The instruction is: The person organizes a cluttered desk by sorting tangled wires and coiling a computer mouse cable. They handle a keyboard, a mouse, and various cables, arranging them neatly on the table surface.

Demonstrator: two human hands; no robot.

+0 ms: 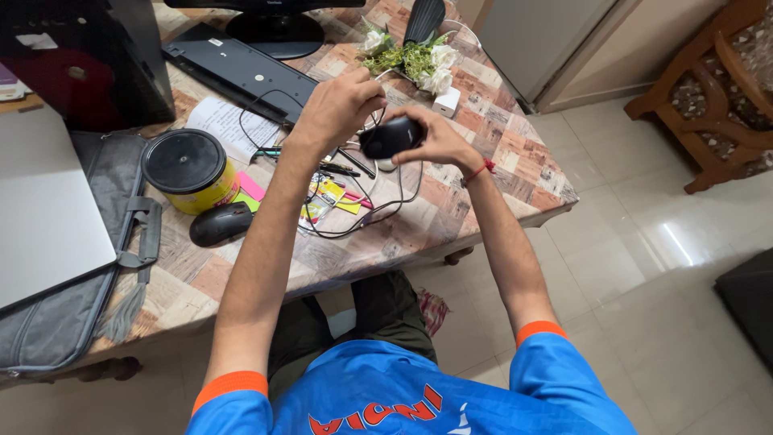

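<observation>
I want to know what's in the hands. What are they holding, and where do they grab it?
The right hand grips a black wired mouse around its body. The left hand pinches its thin black cable just above the mouse.

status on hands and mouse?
Right hand grips black wired mouse above table. Left hand pinches its cable. Second mouse lies by yellow tin, clear.

A home desk corner, we think.
We see a patchwork-clothed table (499, 153) with monitor (270, 24) and keyboard (241, 68), glossy floor tiles (644, 242), a wooden chair (717, 97), seemingly domestic.
</observation>
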